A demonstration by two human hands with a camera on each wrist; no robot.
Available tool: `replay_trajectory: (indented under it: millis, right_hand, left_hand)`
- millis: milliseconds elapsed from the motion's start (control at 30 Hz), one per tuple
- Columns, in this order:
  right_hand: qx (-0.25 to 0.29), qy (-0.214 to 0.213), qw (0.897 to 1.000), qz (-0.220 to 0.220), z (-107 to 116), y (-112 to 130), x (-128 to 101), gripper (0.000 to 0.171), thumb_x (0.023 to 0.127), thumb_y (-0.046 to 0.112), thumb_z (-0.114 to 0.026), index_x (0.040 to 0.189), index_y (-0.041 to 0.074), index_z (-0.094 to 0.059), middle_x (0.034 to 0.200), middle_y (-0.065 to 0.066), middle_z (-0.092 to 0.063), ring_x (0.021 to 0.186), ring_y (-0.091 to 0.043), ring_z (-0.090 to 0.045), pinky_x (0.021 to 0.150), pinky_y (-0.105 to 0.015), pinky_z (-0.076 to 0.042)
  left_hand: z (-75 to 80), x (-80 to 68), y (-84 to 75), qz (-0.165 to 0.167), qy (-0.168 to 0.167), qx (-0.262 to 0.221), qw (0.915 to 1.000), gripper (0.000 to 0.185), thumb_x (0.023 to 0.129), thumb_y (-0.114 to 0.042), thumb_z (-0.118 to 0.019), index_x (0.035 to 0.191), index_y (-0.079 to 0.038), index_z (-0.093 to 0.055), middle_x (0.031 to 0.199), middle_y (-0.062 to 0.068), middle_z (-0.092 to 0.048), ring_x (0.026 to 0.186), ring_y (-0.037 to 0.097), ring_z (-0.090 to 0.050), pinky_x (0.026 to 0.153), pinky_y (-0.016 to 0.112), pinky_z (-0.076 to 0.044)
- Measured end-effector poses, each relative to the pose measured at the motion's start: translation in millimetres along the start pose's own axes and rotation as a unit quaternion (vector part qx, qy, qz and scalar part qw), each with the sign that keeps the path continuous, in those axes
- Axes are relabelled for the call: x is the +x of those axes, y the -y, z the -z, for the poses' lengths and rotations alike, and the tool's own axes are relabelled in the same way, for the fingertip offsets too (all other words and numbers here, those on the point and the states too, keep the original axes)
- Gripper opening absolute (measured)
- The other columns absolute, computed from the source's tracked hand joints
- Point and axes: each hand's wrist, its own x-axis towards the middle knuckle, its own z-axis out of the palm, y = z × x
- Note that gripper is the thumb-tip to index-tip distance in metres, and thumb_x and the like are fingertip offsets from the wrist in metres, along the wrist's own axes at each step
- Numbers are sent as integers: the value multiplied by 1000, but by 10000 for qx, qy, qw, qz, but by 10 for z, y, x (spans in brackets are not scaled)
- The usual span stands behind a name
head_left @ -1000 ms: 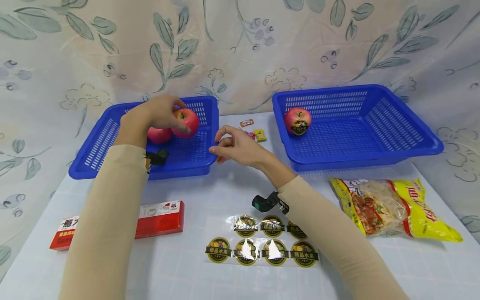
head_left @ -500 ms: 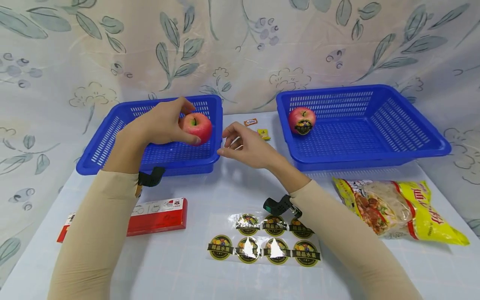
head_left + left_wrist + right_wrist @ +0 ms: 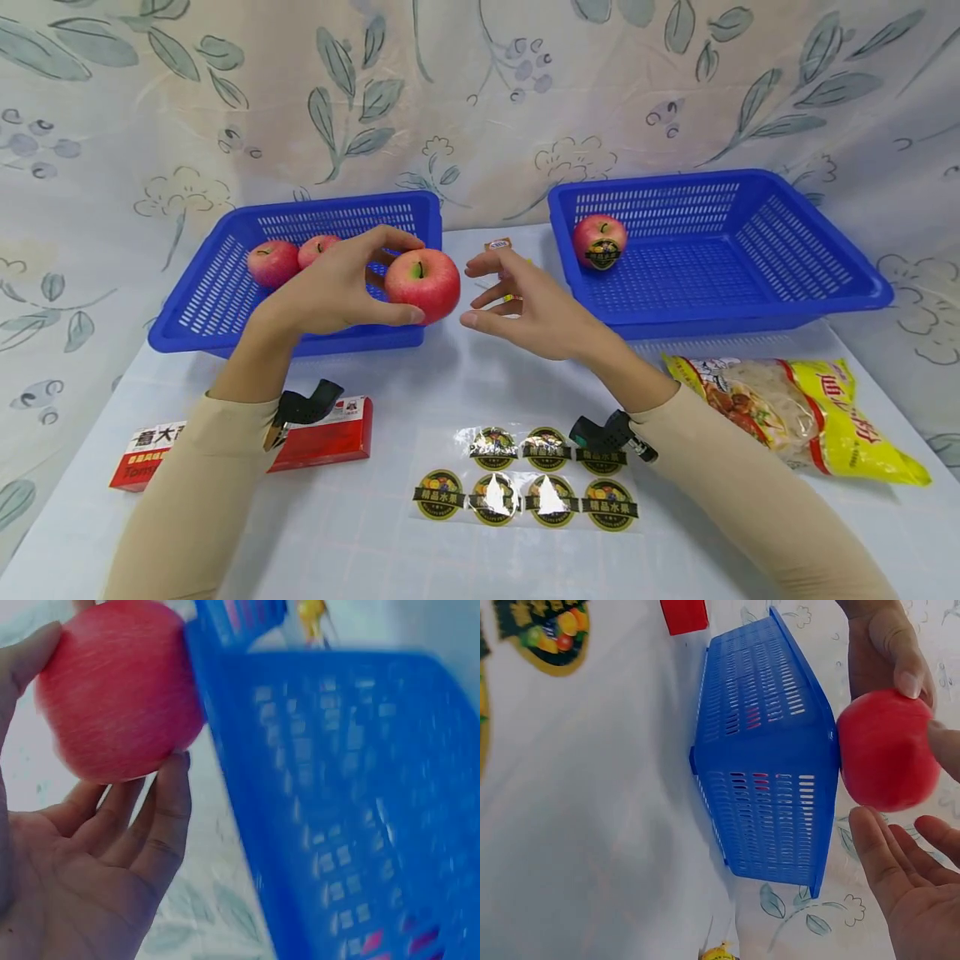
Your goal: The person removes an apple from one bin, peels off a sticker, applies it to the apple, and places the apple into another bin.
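Apple (image 3: pixel 422 285) gripped by left hand (image 3: pixel 330 287); right hand (image 3: pixel 536 304) open beside; left basket (image 3: pixel 225 292) behind, perhaps touching.

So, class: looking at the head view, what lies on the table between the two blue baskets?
Between the left basket and the right basket, the head view shows small wrapped sweets on the table, partly hidden behind the right hand.

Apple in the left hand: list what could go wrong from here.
1. The left hand holds the apple by fingertips only, above the table; it could slip and roll.
2. The right hand is open beside it, not touching; a poor handover may drop it.
3. The sticker sheet lies below and could get crumpled.
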Motion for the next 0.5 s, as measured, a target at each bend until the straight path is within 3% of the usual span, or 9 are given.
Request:
replay_trajectory:
  millis: [267, 400, 500]
  right_hand:
    - [-22, -73, 10000, 54, 19, -34, -241, 61, 90, 18, -81, 141, 8, -49, 137, -5, -56, 105, -18, -70, 88, -30, -60]
    - [-182, -122, 9998, 28, 57, -77, -423, 60, 88, 17, -83, 139, 9, -52, 136, -6, -58, 102, -17, -71, 86, -30, -61]
    - [-420, -110, 9991, 12, 100, -115, -547, 58, 89, 18, -82, 138, 10, -53, 138, -5, -59, 102, -16, -71, 86, -30, -61]
  left_hand:
    - [-373, -28, -66, -1003, 75, -543, 9934, 72, 76, -28, -92, 138, -15, -58, 128, -3, -58, 118, 16, -61, 95, 40, -58]
    - [-553, -27, -107, -1117, 117, -627, 9917, 74, 76, -30, -93, 140, -16, -58, 128, -2, -56, 118, 16, -62, 96, 36, -58]
    - [-676, -22, -142, -1021, 91, -589, 9930, 80, 74, -32, -94, 142, -14, -55, 133, -1, -58, 118, 16, -64, 97, 35, -57]
